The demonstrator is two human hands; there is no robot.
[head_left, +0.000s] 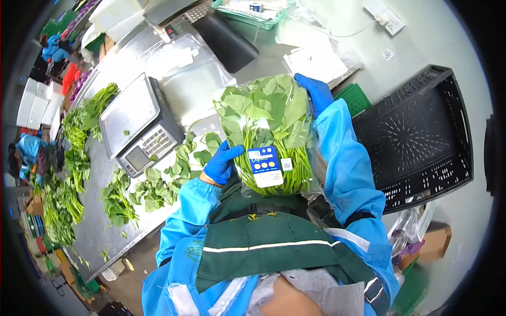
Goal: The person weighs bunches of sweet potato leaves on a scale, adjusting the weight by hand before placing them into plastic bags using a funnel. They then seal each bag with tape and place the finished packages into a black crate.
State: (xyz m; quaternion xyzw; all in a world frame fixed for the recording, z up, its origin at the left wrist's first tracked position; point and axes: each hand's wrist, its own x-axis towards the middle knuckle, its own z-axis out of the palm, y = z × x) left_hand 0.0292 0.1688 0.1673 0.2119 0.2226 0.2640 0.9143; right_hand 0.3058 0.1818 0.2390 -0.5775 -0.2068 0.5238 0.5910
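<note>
A clear plastic bag of leafy green vegetables (269,113) is held up in front of my green apron, leaves at the top and stems at the bottom. It bears a blue and white label (265,164) and a small white sticker. My left hand (224,162), in a blue glove, grips the bag's left edge with the thumb on the front. At the upper right corner, my right hand (315,95), also gloved in blue, is closed on the bag; part of its fingers is hidden behind it.
A digital scale (139,126) stands on the metal table (97,205), with loose bunches of greens (68,179) around it. To the right is a black plastic crate (416,137). Papers (319,60) and a green basket (255,13) lie at the back. Co-workers are at far left.
</note>
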